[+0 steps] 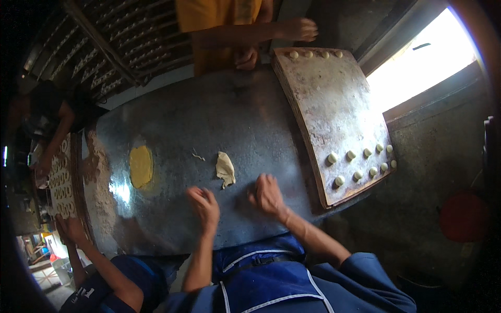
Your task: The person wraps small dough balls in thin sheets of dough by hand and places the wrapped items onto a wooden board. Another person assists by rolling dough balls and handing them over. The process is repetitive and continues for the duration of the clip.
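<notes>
My left hand (204,204) hovers over the near part of the dark metal table (250,125), its fingers curled in toward the thumb. To its right, my right hand (269,195) is palm down at the tabletop with the fingers bent under. Whatever either hand may hold is hidden from view. Just beyond and between them lies an irregular torn piece of pale dough (225,169), touched by neither hand. A thin dough scrap (198,155) sits to its left.
A flat yellow slab (141,167) lies on the table's left. At right, a stack of floured boards (334,104) carries rows of pale dough balls (358,175). One person (219,31) stands across the table. Others work at left beside a tray of rings (61,182).
</notes>
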Motion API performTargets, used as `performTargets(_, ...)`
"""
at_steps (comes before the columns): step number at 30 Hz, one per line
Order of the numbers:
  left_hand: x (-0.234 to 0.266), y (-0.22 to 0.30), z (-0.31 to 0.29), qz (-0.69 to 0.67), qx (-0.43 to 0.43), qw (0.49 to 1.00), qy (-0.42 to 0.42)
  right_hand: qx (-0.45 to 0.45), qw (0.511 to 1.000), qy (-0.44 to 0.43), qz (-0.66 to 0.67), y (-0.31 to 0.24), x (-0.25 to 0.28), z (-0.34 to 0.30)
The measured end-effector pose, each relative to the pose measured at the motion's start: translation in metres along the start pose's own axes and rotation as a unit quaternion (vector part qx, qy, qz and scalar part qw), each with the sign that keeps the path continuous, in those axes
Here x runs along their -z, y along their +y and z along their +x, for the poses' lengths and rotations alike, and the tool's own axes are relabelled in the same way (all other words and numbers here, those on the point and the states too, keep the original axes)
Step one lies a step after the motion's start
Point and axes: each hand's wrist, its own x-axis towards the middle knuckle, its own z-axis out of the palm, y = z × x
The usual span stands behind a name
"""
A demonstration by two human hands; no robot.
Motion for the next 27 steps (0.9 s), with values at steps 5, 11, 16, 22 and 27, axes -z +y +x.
performTargets(5,0.042,-0.04,-0.04,-0.004,-0.149,0.985,-0.085,0.077,0.992,-0.04,0.09,0.098,-0.026,-0.092)
performTargets(11,-0.002,-0.019,-0.02,-0.048,-0.012,0.999,-0.008,0.084,0.984,0.154,0.021,0.003,-0.028,-0.019)
performTargets(16,0.048,-0.059,-0.031,0.005,-0.064,0.997,-0.042,0.007,1.0,0.015,0.004,0.071,0.015,-0.054)
performTargets(22,0.016,-0.044,-0.05,0.023,-0.12,0.992,-0.019,-0.027,0.994,0.017,0.1,0.01,-0.028,-0.058)
performTargets(27,0.055,-0.091,-0.035,0.088,-0.103,0.991,-0.017,0.007,0.995,0.1,-0.011,0.072,0.023,-0.033)
